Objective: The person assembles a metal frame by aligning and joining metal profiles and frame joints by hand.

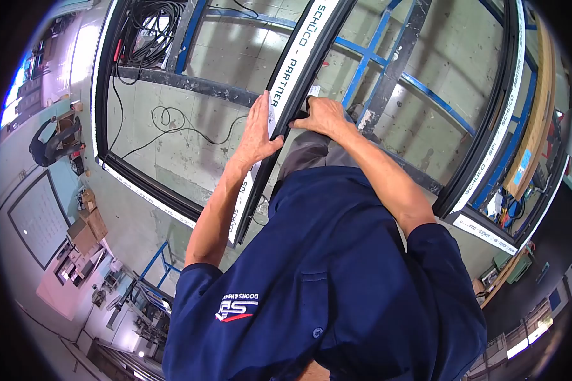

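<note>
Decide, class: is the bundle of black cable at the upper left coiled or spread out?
Coiled: the cable bundle lies in overlapping loops, though a loose length winds across the floor.

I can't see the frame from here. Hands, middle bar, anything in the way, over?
Left hand flat on the taped middle bar. Right hand at its dark edge. Loose cable beneath the frame, touching neither hand.
</note>
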Demonstrator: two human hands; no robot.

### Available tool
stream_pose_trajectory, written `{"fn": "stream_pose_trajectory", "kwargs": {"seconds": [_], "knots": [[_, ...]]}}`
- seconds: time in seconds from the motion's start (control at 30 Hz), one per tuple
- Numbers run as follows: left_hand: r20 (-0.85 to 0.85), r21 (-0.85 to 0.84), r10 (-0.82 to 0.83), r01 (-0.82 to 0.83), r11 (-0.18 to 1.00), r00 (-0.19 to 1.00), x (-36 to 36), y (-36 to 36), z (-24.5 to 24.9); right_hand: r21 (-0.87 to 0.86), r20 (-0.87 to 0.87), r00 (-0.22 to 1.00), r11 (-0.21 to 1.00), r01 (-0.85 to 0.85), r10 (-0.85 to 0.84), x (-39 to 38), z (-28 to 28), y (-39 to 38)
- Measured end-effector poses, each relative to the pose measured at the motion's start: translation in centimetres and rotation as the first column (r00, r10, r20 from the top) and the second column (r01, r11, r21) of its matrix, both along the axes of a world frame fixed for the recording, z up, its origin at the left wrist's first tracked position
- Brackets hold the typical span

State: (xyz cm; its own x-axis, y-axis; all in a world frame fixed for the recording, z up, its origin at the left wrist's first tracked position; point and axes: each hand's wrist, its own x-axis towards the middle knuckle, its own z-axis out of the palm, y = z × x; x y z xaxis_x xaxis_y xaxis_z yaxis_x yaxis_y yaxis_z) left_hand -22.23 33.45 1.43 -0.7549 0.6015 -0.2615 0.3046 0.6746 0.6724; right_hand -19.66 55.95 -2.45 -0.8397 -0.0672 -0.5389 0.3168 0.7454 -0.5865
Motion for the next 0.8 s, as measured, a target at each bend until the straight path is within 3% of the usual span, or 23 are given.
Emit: {"fn": "stream_pose_trajectory", "kwargs": {"seconds": [0.17,0.27,0.37,0.47,0.57,0.67,0.77,0.8], "knots": [[-0.022,-0.022,-0.02,0.02,1.0,1.0,-0.2,-0.2,-0.2,0.011,-0.086,0.994,0.998,0.068,-0.067,0.9,-0.5,-1.4],[-0.119,-0.083,-0.039,0.029,0.996,0.992,0.2,0.4,-0.2,-0.043,0.05,0.993,0.993,0.108,-0.105,0.4,-0.4,-1.5],[-0.238,-0.176,-0.024,-0.018,0.984,0.971,1.1,1.4,0.0,0.013,-0.115,0.987,0.993,0.114,-0.111,1.8,-1.0,-2.3],[-0.288,-0.206,-0.03,-0.031,0.978,0.957,1.2,1.9,0.2,0.047,-0.042,0.997,0.996,0.07,-0.068,2.2,-0.4,-2.8],[-0.258,-0.247,-0.029,-0.036,0.968,0.966,1.2,2.1,0.8,0.046,-0.115,0.988,0.993,0.11,-0.104,2.2,-1.2,-2.8],[-0.251,-0.249,-0.06,-0.004,0.969,0.966,1.1,1.8,1.0,-0.144,0.021,0.98,0.97,0.196,-0.195,0.9,-1.9,-1.0],[-0.253,-0.212,-0.047,-0.009,0.977,0.966,1.1,1.7,0.6,-0.193,-0.002,0.978,0.959,0.206,-0.211,-0.1,-3.8,0.6],[-0.232,-0.193,-0.036,-0.009,0.981,0.972,1.1,1.8,1.0,-0.277,0.005,0.956,0.918,0.283,-0.293,-0.4,-4.8,1.3]]}}
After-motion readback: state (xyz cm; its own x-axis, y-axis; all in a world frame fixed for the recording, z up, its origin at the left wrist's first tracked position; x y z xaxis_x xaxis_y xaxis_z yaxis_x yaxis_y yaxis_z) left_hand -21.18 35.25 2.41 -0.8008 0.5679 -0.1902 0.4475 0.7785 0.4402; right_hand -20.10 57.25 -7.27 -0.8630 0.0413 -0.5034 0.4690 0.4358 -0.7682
